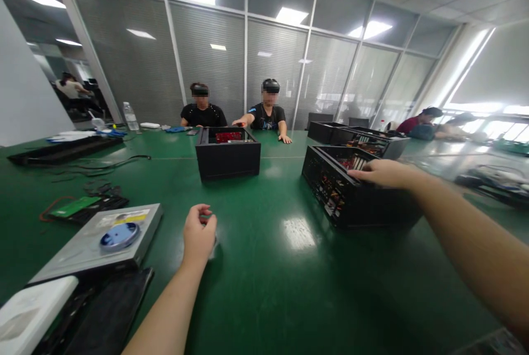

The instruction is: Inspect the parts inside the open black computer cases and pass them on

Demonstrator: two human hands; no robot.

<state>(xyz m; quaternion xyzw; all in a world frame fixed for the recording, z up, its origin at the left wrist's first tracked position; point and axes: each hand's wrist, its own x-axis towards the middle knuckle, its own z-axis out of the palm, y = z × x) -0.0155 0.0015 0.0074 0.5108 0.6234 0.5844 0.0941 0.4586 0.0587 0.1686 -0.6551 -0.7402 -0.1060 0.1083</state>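
My right hand grips the top rim of a black computer case with an open top. Its thumb shows on the near side of the rim, and the other fingers are partly hidden. Inside the case are red boards and pale slot covers; the left side shows ports. My left hand rests on the green table, loosely curled, with a gap between thumb and fingers and no object visible in it. Left of that hand lies a silver optical drive with a round blue roll or lid on top.
Another open black case stands ahead, before two seated people with headsets. More cases are at the back right. A white box, black panels, a green circuit board, cables and a water bottle are on the left.
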